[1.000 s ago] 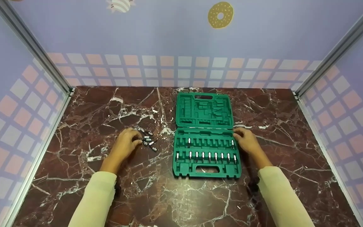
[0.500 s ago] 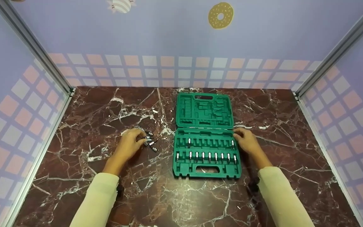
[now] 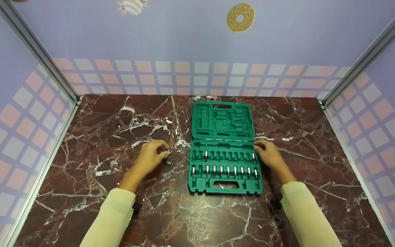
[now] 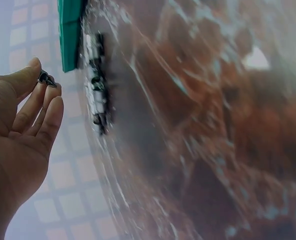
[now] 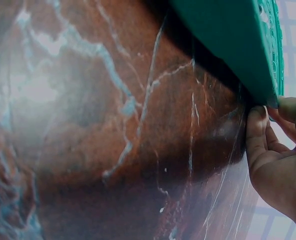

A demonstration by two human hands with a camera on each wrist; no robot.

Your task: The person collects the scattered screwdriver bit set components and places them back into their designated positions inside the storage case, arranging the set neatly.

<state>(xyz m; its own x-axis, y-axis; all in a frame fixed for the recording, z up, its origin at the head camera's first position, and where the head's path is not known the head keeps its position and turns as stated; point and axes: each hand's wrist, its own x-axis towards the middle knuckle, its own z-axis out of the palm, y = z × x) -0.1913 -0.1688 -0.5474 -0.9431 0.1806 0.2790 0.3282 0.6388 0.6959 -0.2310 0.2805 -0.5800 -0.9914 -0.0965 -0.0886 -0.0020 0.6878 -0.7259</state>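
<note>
In the left wrist view, my left hand [image 4: 28, 110] pinches a small metal socket bit [image 4: 47, 79] between thumb and fingertips, raised off the table. Several loose socket bits [image 4: 97, 90] lie close by; the head view shows only a few of them [image 3: 168, 162], the hand [image 3: 151, 156] covering the others. To the right a green socket case [image 3: 201, 189] lies unfolded flat. Bits stand in its near half: two in the upper row [image 3: 206, 156], several in the lower row [image 3: 228, 170]. My right hand [image 3: 268, 154] grips the case's right edge near the hinge.
The case's far half, a moulded lid [image 3: 223, 134], lies toward the back wall. Dark red marble tabletop [image 3: 156, 212] surrounds everything. Patterned panels [image 3: 218, 79] stand at the back and both sides.
My left hand has moved to the right over the loose bits and now has one pinched at its fingertips. The right hand and the case have stayed in place.
</note>
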